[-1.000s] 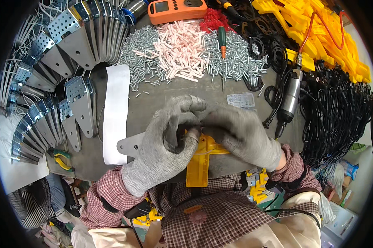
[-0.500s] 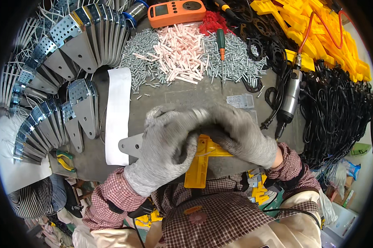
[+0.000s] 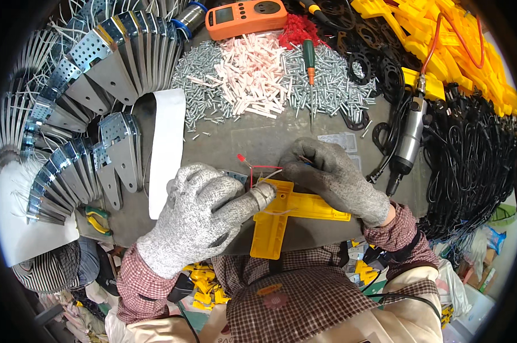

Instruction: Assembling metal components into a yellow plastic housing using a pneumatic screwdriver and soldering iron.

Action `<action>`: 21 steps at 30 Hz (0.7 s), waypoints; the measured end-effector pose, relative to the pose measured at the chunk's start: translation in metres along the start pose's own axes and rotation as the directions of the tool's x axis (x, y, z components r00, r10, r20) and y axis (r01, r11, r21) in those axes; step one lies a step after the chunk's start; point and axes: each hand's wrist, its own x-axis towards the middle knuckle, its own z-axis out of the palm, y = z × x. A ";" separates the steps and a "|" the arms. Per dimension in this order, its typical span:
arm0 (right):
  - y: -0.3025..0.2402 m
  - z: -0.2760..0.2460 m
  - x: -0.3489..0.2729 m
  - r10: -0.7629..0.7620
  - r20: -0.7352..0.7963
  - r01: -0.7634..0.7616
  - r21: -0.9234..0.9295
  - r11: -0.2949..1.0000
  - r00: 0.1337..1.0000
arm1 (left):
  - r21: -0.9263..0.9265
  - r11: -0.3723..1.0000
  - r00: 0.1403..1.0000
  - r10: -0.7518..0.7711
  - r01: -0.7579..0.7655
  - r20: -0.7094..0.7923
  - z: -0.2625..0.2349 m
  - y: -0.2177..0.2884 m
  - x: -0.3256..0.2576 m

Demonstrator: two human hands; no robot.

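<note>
My left hand [image 3: 204, 206], in a speckled grey glove, has its fingers curled with the tips pressed together beside a T-shaped yellow plastic housing [image 3: 272, 228]. A pale wire [image 3: 274, 174] comes out at those fingertips. Just beyond them rises a thin red wire with a small red lamp [image 3: 242, 158] at its end. Partly hidden behind the fingers is a perforated metal bracket [image 3: 235, 175]. My right hand [image 3: 335, 177], in a darker grey glove, pinches something small above the housing's right arm; only a bit of it shows. The housing lies open side up at the table's front edge.
Perforated metal brackets [image 3: 118, 77] curve along the left, beside a white strip [image 3: 167, 154]. Screws and pale pink sleeves [image 3: 252, 74] are heaped at the back, with a screwdriver [image 3: 309, 60] and orange meter [image 3: 247, 18]. A power screwdriver [image 3: 407, 140] and black cables [image 3: 470, 166] lie right.
My hands have moved apart, the left one slightly down and left, uncovering more of the yellow housing. The red wire and lamp now show; the grey bracket end at the left is now covered.
</note>
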 end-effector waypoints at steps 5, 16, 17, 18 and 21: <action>0.001 -0.001 0.000 -0.039 0.014 0.039 -0.032 0.999 0.999 | 0.032 0.988 0.984 0.147 -0.150 0.097 0.001 -0.009 -0.002; 0.005 0.003 -0.001 -0.045 0.043 0.048 -0.058 0.997 0.998 | 0.116 0.993 1.000 -0.021 0.019 0.020 0.036 0.037 -0.004; 0.006 0.003 -0.003 -0.055 0.029 0.057 -0.065 0.996 0.998 | 0.067 0.996 0.998 -0.059 0.060 -0.018 0.032 0.038 -0.006; 0.006 0.004 -0.002 -0.078 0.012 0.079 -0.066 0.995 0.997 | 0.031 0.995 0.994 -0.093 0.095 -0.051 0.025 0.036 -0.008; 0.007 0.005 0.000 -0.052 0.027 0.053 -0.028 0.998 0.998 | -0.294 0.924 0.958 -0.278 0.246 -0.073 0.023 0.024 -0.028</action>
